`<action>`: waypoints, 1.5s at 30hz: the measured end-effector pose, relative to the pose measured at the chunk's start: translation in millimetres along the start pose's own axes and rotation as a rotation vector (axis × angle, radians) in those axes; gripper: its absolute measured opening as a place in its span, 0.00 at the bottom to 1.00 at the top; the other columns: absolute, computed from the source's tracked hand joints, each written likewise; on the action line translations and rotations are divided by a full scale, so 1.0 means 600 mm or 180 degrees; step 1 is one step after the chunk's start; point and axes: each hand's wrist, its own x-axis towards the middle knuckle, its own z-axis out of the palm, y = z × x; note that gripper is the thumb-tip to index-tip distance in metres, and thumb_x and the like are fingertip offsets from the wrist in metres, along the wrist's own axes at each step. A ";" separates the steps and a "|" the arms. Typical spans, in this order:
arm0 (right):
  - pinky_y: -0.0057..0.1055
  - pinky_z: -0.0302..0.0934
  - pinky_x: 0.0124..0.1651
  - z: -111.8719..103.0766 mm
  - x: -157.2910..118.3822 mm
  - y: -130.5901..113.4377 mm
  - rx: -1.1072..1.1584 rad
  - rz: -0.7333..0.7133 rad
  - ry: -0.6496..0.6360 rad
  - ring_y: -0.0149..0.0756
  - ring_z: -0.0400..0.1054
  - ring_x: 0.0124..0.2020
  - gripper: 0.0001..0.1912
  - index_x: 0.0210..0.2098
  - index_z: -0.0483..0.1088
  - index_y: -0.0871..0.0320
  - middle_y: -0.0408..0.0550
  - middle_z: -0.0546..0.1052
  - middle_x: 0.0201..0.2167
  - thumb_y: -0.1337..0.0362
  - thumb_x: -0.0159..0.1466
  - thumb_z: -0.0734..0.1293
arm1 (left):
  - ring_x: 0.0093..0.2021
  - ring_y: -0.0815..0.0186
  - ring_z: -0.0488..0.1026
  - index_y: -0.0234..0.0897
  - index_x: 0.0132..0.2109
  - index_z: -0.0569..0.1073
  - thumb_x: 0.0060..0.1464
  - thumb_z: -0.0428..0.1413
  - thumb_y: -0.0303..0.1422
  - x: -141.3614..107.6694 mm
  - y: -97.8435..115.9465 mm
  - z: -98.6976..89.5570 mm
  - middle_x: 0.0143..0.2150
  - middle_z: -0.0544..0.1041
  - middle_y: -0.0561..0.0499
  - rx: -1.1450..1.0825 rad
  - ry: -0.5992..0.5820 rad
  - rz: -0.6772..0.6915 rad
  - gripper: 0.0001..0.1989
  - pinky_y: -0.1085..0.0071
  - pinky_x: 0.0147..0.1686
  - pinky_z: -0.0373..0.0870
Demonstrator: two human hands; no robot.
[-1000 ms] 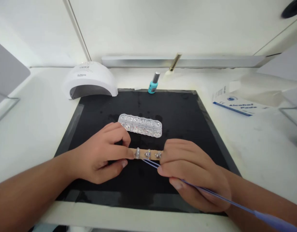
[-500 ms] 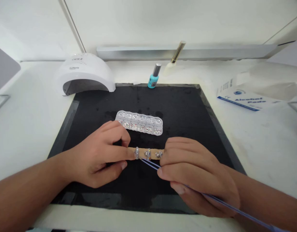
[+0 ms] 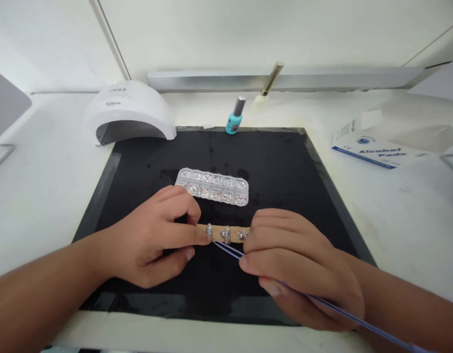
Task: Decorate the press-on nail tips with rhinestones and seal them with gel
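Observation:
A tan strip (image 3: 216, 237) lies on the black mat, carrying several shiny, silvery false nails (image 3: 226, 234). My left hand (image 3: 163, 238) rests at the strip's left end, its index fingertip against the leftmost nail. Its thumb is apart from that finger, and the others are curled with nothing visible in them. In my right hand (image 3: 300, 269) are thin purple tweezers (image 3: 228, 250), pinched between thumb and fingers. Their tips point left, close beside the leftmost nail and my left index finger. Right-hand fingers cover the strip's right end.
Beyond the strip lies a clear compartment case (image 3: 212, 186) of small gems on the black mat (image 3: 278, 166). A white nail lamp (image 3: 134, 108), a turquoise polish bottle (image 3: 234, 121) and a gold-capped bottle (image 3: 272, 81) stand at the back. An alcohol pads box (image 3: 373, 147) sits right.
My left hand has shifted very slightly to the right, its fingertip still at the leftmost nail. The right hand and tweezers are almost unmoved.

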 end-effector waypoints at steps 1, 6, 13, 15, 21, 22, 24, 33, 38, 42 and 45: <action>0.36 0.67 0.36 0.000 0.000 0.000 0.0005 0.0004 -0.0006 0.34 0.69 0.30 0.07 0.38 0.66 0.60 0.47 0.76 0.27 0.73 0.65 0.57 | 0.38 0.63 0.64 0.40 0.53 0.70 0.54 0.51 0.21 0.000 0.000 0.001 0.40 0.66 0.48 -0.0004 -0.0001 0.0006 0.19 0.61 0.39 0.62; 0.36 0.66 0.36 0.001 -0.001 0.001 0.0024 0.0014 -0.0004 0.34 0.69 0.29 0.07 0.38 0.66 0.60 0.47 0.76 0.27 0.72 0.65 0.57 | 0.39 0.63 0.64 0.38 0.51 0.71 0.55 0.51 0.21 0.001 -0.003 0.006 0.41 0.66 0.48 0.0036 0.0012 0.0037 0.17 0.60 0.41 0.63; 0.36 0.66 0.36 0.004 -0.002 0.000 0.0026 0.0022 0.0004 0.35 0.69 0.29 0.06 0.38 0.65 0.59 0.47 0.75 0.27 0.71 0.66 0.57 | 0.38 0.62 0.64 0.37 0.49 0.72 0.55 0.52 0.21 -0.001 -0.003 0.007 0.40 0.66 0.48 0.0094 0.0052 0.0126 0.16 0.59 0.40 0.62; 0.36 0.67 0.36 0.005 -0.001 0.001 0.0010 0.0013 0.0017 0.35 0.69 0.29 0.06 0.38 0.65 0.59 0.47 0.75 0.27 0.71 0.66 0.57 | 0.38 0.62 0.64 0.36 0.49 0.72 0.54 0.51 0.21 0.001 -0.003 0.006 0.40 0.66 0.48 0.0099 0.0035 0.0117 0.16 0.60 0.40 0.62; 0.37 0.69 0.38 -0.004 0.001 0.003 -0.0044 0.0034 0.0011 0.35 0.70 0.29 0.06 0.38 0.65 0.59 0.47 0.76 0.27 0.70 0.66 0.57 | 0.38 0.63 0.63 0.36 0.48 0.71 0.55 0.52 0.21 0.003 -0.003 0.006 0.39 0.66 0.48 0.0127 0.0003 0.0135 0.14 0.59 0.40 0.62; 0.37 0.69 0.38 -0.008 0.000 0.002 -0.0050 0.0034 0.0013 0.35 0.71 0.29 0.06 0.38 0.65 0.59 0.48 0.76 0.27 0.70 0.66 0.58 | 0.38 0.63 0.63 0.36 0.47 0.71 0.55 0.52 0.21 0.003 -0.003 0.006 0.40 0.67 0.48 0.0166 -0.0011 0.0134 0.14 0.59 0.41 0.62; 0.37 0.70 0.39 -0.014 -0.002 0.000 -0.0072 0.0054 0.0026 0.35 0.71 0.29 0.05 0.38 0.65 0.58 0.48 0.76 0.27 0.70 0.66 0.59 | 0.39 0.62 0.63 0.36 0.47 0.71 0.55 0.51 0.21 0.004 -0.004 0.006 0.39 0.67 0.48 0.0268 -0.0044 0.0148 0.13 0.58 0.40 0.62; 0.38 0.70 0.37 -0.029 -0.016 0.009 0.0336 0.0294 0.0445 0.38 0.72 0.32 0.09 0.43 0.68 0.58 0.52 0.77 0.30 0.70 0.66 0.60 | 0.38 0.62 0.64 0.36 0.47 0.71 0.54 0.52 0.20 -0.001 -0.004 0.006 0.38 0.67 0.48 0.0147 0.0206 0.0136 0.14 0.59 0.39 0.63; 0.36 0.65 0.28 -0.008 -0.024 0.027 0.0792 0.0414 0.1045 0.38 0.69 0.26 0.11 0.44 0.73 0.55 0.49 0.75 0.27 0.67 0.65 0.61 | 0.37 0.63 0.64 0.35 0.43 0.70 0.53 0.52 0.20 -0.001 -0.005 0.004 0.37 0.67 0.48 0.0086 0.0276 0.0055 0.11 0.60 0.38 0.62; 0.35 0.61 0.25 0.012 -0.028 0.042 0.1084 0.0658 0.1691 0.35 0.66 0.22 0.09 0.40 0.76 0.54 0.47 0.74 0.24 0.62 0.65 0.64 | 0.38 0.63 0.64 0.36 0.38 0.65 0.53 0.52 0.20 0.001 -0.012 0.000 0.35 0.66 0.50 0.0064 0.0463 0.0058 0.08 0.62 0.39 0.64; 0.34 0.61 0.25 0.016 -0.025 0.055 0.1274 0.0777 0.2002 0.34 0.65 0.23 0.08 0.38 0.76 0.55 0.46 0.73 0.24 0.62 0.65 0.64 | 0.38 0.64 0.64 0.38 0.36 0.62 0.54 0.53 0.20 0.001 -0.023 -0.004 0.35 0.65 0.51 0.0118 0.0715 -0.0124 0.09 0.66 0.38 0.64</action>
